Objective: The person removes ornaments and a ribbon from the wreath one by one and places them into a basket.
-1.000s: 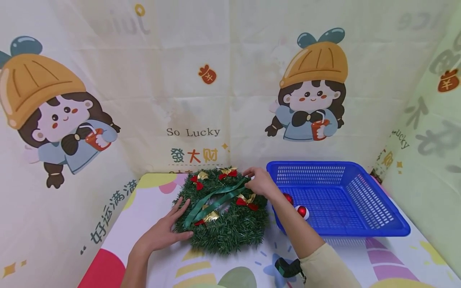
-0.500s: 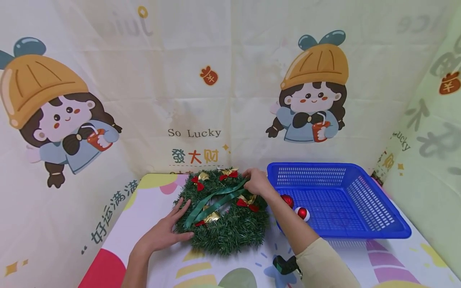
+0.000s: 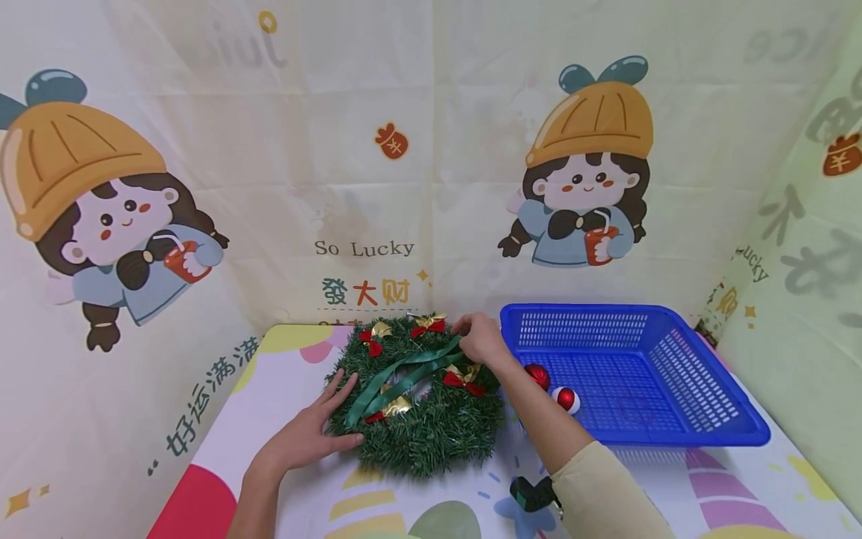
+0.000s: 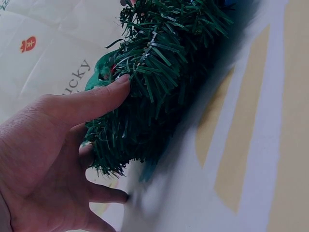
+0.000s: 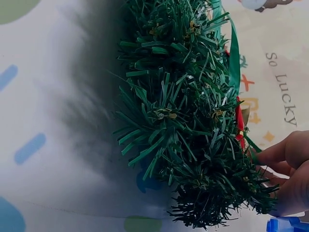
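Note:
A green tinsel wreath (image 3: 431,442) lies on the table, dressed with several red-and-gold bows (image 3: 463,380). A green ribbon (image 3: 411,382) runs in two strands across its middle. At the wreath's left side, my left hand (image 3: 313,430) rests with spread fingers; the left wrist view shows the thumb (image 4: 104,99) touching the foliage. My right hand (image 3: 480,340) is at the upper right of the wreath, fingers bent, pinching the ribbon's end there. In the right wrist view its fingertips (image 5: 270,155) are partly hidden by the foliage.
A blue plastic basket (image 3: 714,434) stands right of the wreath. Inside, at its left end, are a red ball (image 3: 538,376) and a red-and-white ball (image 3: 566,400), close to my right forearm. A printed cloth wall (image 3: 458,224) rises behind the table.
My right hand shifts very slightly left at the ribbon's end. The left hand and the wreath keep their places; the whole head view dips a little.

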Demonstrator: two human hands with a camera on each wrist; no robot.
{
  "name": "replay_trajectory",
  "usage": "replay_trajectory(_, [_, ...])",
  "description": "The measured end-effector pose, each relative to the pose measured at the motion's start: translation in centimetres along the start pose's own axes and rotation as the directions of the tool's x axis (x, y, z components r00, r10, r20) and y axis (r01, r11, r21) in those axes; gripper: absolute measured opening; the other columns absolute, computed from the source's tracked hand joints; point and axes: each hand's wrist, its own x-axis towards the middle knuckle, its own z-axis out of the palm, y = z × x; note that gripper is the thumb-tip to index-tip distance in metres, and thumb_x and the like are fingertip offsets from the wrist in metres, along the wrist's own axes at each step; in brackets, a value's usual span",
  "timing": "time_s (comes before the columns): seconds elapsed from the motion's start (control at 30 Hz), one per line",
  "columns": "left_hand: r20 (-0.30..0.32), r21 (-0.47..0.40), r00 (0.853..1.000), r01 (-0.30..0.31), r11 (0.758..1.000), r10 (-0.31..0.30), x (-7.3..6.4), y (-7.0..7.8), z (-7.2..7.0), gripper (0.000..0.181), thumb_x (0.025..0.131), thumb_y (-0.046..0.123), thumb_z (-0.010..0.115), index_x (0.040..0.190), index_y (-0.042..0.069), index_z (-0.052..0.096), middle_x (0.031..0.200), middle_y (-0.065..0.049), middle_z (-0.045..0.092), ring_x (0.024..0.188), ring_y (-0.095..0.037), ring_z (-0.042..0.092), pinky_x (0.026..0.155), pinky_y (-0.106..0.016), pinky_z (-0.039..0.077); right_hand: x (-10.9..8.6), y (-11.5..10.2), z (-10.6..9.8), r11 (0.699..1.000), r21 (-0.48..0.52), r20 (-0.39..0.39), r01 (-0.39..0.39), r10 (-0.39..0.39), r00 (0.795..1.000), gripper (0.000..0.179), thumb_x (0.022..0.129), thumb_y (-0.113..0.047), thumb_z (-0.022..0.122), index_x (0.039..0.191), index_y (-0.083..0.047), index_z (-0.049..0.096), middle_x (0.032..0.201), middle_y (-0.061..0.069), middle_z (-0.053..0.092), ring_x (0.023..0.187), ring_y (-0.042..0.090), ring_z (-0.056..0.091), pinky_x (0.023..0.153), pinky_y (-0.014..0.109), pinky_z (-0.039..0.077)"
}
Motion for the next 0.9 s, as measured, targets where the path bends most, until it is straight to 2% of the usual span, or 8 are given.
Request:
replay_trajectory(0.1, [0.001, 0.000, 1.000, 0.001, 1.000, -0.001, 0.0, 0.1, -0.1, 0.104, 0.089, 0.054, 0.078, 0.169, 0.029, 0.015, 0.177, -0.008, 0.000, 0.155, -0.054, 0.021, 0.112, -0.074, 0.034, 0.1, 0.1, 0.0, 0.999, 0.041, -0.019, 0.006, -0.005, 1.000, 0.040, 0.090, 0.011, 0.053, 0.115, -0.007, 0.077, 0.130, 0.016, 0.069, 0.101, 0.031, 0.062, 0.056, 0.029, 0.035])
replay_trajectory(0.27, [0.005, -0.001, 1.000, -0.001, 1.000, 0.001, 0.0, 0.1, 0.0, 0.104, 0.089, 0.054, 0.077, 0.169, 0.028, 0.015, 0.177, -0.008, -0.001, 0.155, -0.054, 0.021, 0.112, -0.074, 0.035, 0.2, 0.4, -0.1, 0.997, 0.069, -0.047, 0.017, -0.014, 0.999, 0.038, 0.091, 0.008, 0.052, 0.112, -0.008, 0.079, 0.133, 0.016, 0.069, 0.100, 0.026, 0.061, 0.054, 0.028, 0.033])
replay_trajectory(0.43, [0.004, -0.004, 1.000, -0.006, 1.000, 0.006, 0.0, 0.1, 0.0, 0.104, 0.090, 0.054, 0.077, 0.169, 0.027, 0.016, 0.177, -0.009, 0.000, 0.155, -0.053, 0.021, 0.112, -0.074, 0.034, 0.1, 0.3, -0.5, 0.996, 0.083, -0.051, 0.021, -0.017, 0.999, 0.035, 0.092, 0.005, 0.053, 0.111, -0.008, 0.079, 0.125, 0.019, 0.070, 0.062, 0.015, 0.046, 0.050, 0.026, 0.034])
replay_trajectory(0.53, [0.000, -0.003, 1.000, -0.005, 1.000, 0.005, 0.0, 0.0, 0.0, 0.104, 0.090, 0.054, 0.078, 0.169, 0.027, 0.016, 0.177, -0.008, 0.000, 0.155, -0.053, 0.020, 0.113, -0.074, 0.034, -0.1, 0.1, -0.8, 0.993, 0.116, -0.048, 0.025, -0.020, 0.999, 0.034, 0.093, 0.003, 0.053, 0.112, -0.007, 0.079, 0.119, 0.020, 0.070, 0.051, 0.012, 0.036, 0.049, 0.026, 0.034])
replay_trajectory(0.63, [0.000, -0.001, 1.000, -0.003, 1.000, 0.003, 0.0, 0.0, -0.1, 0.104, 0.090, 0.054, 0.077, 0.169, 0.027, 0.016, 0.177, -0.008, 0.000, 0.155, -0.053, 0.021, 0.113, -0.074, 0.035, -0.4, -0.1, -1.1, 0.986, 0.163, -0.040, 0.022, -0.016, 0.999, 0.033, 0.094, 0.002, 0.054, 0.115, -0.005, 0.078, 0.116, 0.019, 0.071, 0.053, 0.013, 0.045, 0.051, 0.026, 0.039])
replay_trajectory(0.7, [0.002, -0.002, 1.000, -0.001, 1.000, 0.001, 0.0, 0.0, -0.1, 0.104, 0.090, 0.054, 0.077, 0.169, 0.027, 0.016, 0.177, -0.008, -0.001, 0.155, -0.053, 0.021, 0.112, -0.073, 0.035, -0.7, -0.3, -1.4, 0.978, 0.207, -0.025, 0.010, -0.005, 1.000, 0.032, 0.095, 0.002, 0.055, 0.116, -0.004, 0.077, 0.116, 0.019, 0.072, 0.061, 0.017, 0.057, 0.055, 0.030, 0.050])
replay_trajectory(0.8, [0.002, -0.001, 1.000, -0.002, 1.000, 0.002, 0.0, 0.1, -0.1, 0.104, 0.090, 0.054, 0.077, 0.169, 0.027, 0.016, 0.177, -0.008, 0.000, 0.155, -0.053, 0.021, 0.112, -0.073, 0.035, -1.0, -0.5, -1.9, 0.961, 0.275, 0.004, -0.007, 0.006, 1.000, 0.030, 0.096, 0.002, 0.057, 0.118, -0.003, 0.076, 0.123, 0.019, 0.071, 0.083, 0.025, 0.069, 0.071, 0.040, 0.062])
replay_trajectory(0.9, [0.001, 0.000, 1.000, -0.002, 1.000, 0.002, 0.1, 0.0, -0.1, 0.104, 0.090, 0.054, 0.077, 0.169, 0.027, 0.016, 0.177, -0.008, 0.000, 0.155, -0.053, 0.022, 0.112, -0.073, 0.035, -1.3, -0.6, -2.3, 0.941, 0.339, 0.034, -0.017, 0.005, 0.999, 0.028, 0.096, 0.002, 0.060, 0.120, 0.000, 0.075, 0.132, 0.020, 0.067, 0.102, 0.031, 0.071, 0.086, 0.048, 0.062])
